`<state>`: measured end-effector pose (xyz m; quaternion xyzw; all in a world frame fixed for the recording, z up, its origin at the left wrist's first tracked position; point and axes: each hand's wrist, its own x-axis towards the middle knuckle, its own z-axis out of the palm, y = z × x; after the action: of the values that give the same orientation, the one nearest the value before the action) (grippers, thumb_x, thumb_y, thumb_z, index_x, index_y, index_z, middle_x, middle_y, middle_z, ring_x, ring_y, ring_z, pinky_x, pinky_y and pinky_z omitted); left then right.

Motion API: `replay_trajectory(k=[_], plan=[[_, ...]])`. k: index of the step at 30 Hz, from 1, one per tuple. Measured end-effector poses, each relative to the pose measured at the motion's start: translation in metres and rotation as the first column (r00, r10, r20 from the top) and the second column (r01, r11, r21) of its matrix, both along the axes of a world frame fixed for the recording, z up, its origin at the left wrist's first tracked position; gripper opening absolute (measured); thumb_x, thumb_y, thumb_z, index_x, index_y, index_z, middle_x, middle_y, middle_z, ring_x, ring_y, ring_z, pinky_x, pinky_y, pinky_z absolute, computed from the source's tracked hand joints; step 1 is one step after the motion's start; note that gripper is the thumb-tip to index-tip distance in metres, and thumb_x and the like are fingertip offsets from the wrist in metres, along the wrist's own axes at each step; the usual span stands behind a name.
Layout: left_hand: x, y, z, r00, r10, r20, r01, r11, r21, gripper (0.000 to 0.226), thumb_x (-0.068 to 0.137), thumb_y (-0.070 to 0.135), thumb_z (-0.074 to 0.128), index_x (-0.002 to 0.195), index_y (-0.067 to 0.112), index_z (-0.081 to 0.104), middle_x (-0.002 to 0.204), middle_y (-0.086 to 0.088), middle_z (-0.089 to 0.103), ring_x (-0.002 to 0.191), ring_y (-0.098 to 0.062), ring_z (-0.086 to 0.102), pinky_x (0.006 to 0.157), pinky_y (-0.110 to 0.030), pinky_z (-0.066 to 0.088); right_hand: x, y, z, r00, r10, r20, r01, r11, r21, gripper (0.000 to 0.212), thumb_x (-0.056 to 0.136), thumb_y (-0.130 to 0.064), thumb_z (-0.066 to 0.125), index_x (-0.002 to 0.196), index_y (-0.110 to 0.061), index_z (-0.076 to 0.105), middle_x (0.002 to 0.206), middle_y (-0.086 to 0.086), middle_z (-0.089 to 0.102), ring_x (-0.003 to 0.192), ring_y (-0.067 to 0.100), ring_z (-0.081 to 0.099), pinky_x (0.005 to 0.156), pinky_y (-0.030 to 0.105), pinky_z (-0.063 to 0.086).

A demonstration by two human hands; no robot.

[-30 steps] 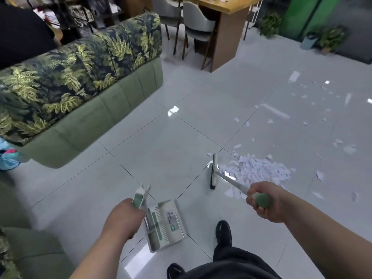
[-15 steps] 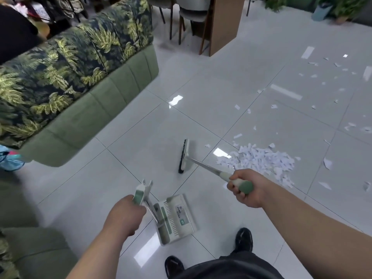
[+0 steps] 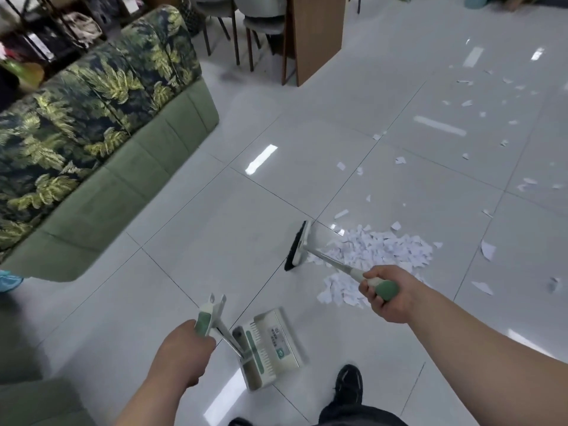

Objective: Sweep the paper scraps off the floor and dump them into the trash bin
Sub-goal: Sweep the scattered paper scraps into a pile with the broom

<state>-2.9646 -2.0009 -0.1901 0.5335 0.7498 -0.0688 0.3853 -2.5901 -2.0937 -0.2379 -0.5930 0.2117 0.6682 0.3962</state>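
Note:
A heap of white paper scraps (image 3: 381, 250) lies on the glossy tiled floor (image 3: 215, 247), with more scraps scattered toward the far right. My right hand (image 3: 384, 293) grips the green end of a broom handle; the broom's black-bristled head (image 3: 299, 245) sits on the floor just left of the heap. My left hand (image 3: 184, 352) grips the green-and-white handle of a dustpan (image 3: 270, 345), which rests on the floor in front of my shoe, left of and nearer than the heap. No trash bin shows.
A green sofa with a fern-print cover (image 3: 101, 142) fills the left side. A wooden table end (image 3: 313, 38) and chairs (image 3: 255, 23) stand at the back. My black shoe (image 3: 349, 384) is at the bottom. A second green cushion (image 3: 37, 401) occupies the lower left corner.
The broom head pulled left off the heap's edge, then came back close to it. The dustpan stayed in my left hand. My view tilted further down.

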Motion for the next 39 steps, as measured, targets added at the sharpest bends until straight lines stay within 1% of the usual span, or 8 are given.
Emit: replay_trajectory(k=[3, 6, 12, 21, 28, 32, 37, 39], plan=[[0.024, -0.005, 0.001, 1.000, -0.025, 0.017, 0.024, 1.000, 0.002, 0.008, 0.082, 0.004, 0.045, 0.086, 0.007, 0.052, 0.068, -0.011, 0.052, 0.052, -0.024, 0.044, 0.052, -0.026, 0.036, 0.029, -0.022, 0.005, 0.999, -0.014, 0.046, 0.015, 1.000, -0.022, 0.043, 0.079, -0.011, 0.064, 0.121, -0.010, 0.061, 0.068, 0.005, 0.063, 0.038, 0.013, 0.053, 0.033, 0.018, 0.038], [0.039, -0.010, 0.003, 0.998, -0.052, 0.028, 0.052, 0.999, 0.011, 0.009, 0.083, 0.005, 0.048, 0.089, 0.006, 0.055, 0.071, -0.012, 0.054, 0.053, -0.025, 0.047, 0.054, -0.029, 0.039, 0.045, -0.043, 0.015, 0.996, -0.037, 0.078, 0.039, 0.999, -0.030, 0.039, 0.078, -0.011, 0.063, 0.117, -0.010, 0.061, 0.067, 0.004, 0.062, 0.038, 0.013, 0.053, 0.034, 0.017, 0.039], [0.043, -0.032, 0.004, 0.991, -0.084, 0.100, 0.082, 0.996, 0.022, 0.010, 0.081, 0.005, 0.047, 0.086, 0.008, 0.054, 0.068, -0.010, 0.051, 0.051, -0.025, 0.043, 0.051, -0.027, 0.037, 0.046, -0.076, 0.033, 0.990, -0.005, 0.139, 0.004, 1.000, 0.006, 0.033, 0.079, -0.010, 0.061, 0.111, -0.008, 0.057, 0.067, 0.004, 0.060, 0.038, 0.012, 0.052, 0.035, 0.016, 0.038], [-0.004, -0.078, -0.002, 0.974, -0.048, 0.222, 0.050, 0.999, -0.003, 0.007, 0.081, 0.003, 0.046, 0.079, 0.010, 0.044, 0.070, -0.010, 0.043, 0.050, -0.022, 0.035, 0.047, -0.024, 0.029, -0.012, -0.118, 0.049, 0.952, 0.225, 0.206, -0.239, 0.970, 0.048, 0.031, 0.083, -0.011, 0.055, 0.113, -0.009, 0.053, 0.068, 0.005, 0.056, 0.038, 0.014, 0.046, 0.035, 0.018, 0.033], [-0.051, -0.123, 0.000, 0.966, 0.022, 0.257, -0.013, 0.999, -0.037, 0.010, 0.079, 0.003, 0.047, 0.077, 0.012, 0.045, 0.069, -0.010, 0.044, 0.053, -0.023, 0.035, 0.047, -0.025, 0.031, -0.057, -0.119, 0.040, 0.923, 0.351, 0.160, -0.361, 0.932, 0.041, 0.045, 0.079, -0.010, 0.057, 0.123, -0.007, 0.051, 0.070, 0.008, 0.057, 0.038, 0.015, 0.044, 0.033, 0.018, 0.032], [-0.056, -0.138, -0.001, 0.969, 0.032, 0.243, -0.020, 0.998, -0.052, 0.010, 0.078, 0.002, 0.047, 0.078, 0.012, 0.046, 0.069, -0.010, 0.042, 0.057, -0.024, 0.036, 0.049, -0.027, 0.032, -0.062, -0.121, 0.041, 0.871, 0.467, 0.154, -0.472, 0.881, -0.001, 0.055, 0.076, -0.011, 0.058, 0.130, -0.007, 0.051, 0.072, 0.008, 0.057, 0.040, 0.015, 0.043, 0.034, 0.018, 0.032], [-0.044, -0.154, -0.004, 0.973, 0.053, 0.225, -0.042, 0.998, -0.052, 0.010, 0.078, 0.002, 0.046, 0.078, 0.012, 0.044, 0.068, -0.009, 0.040, 0.057, -0.023, 0.032, 0.049, -0.026, 0.029, -0.051, -0.129, 0.046, 0.759, 0.634, 0.149, -0.630, 0.772, -0.083, 0.041, 0.080, -0.013, 0.059, 0.120, -0.009, 0.053, 0.070, 0.008, 0.059, 0.041, 0.015, 0.043, 0.035, 0.018, 0.030], [-0.033, -0.160, -0.004, 0.977, 0.064, 0.202, -0.054, 0.997, -0.052, 0.009, 0.078, 0.002, 0.046, 0.078, 0.011, 0.044, 0.069, -0.010, 0.043, 0.055, -0.024, 0.033, 0.049, -0.026, 0.032, -0.036, -0.132, 0.045, 0.742, 0.657, 0.130, -0.651, 0.754, -0.089, 0.042, 0.080, -0.013, 0.059, 0.121, -0.009, 0.053, 0.070, 0.008, 0.059, 0.041, 0.015, 0.044, 0.035, 0.017, 0.030]])
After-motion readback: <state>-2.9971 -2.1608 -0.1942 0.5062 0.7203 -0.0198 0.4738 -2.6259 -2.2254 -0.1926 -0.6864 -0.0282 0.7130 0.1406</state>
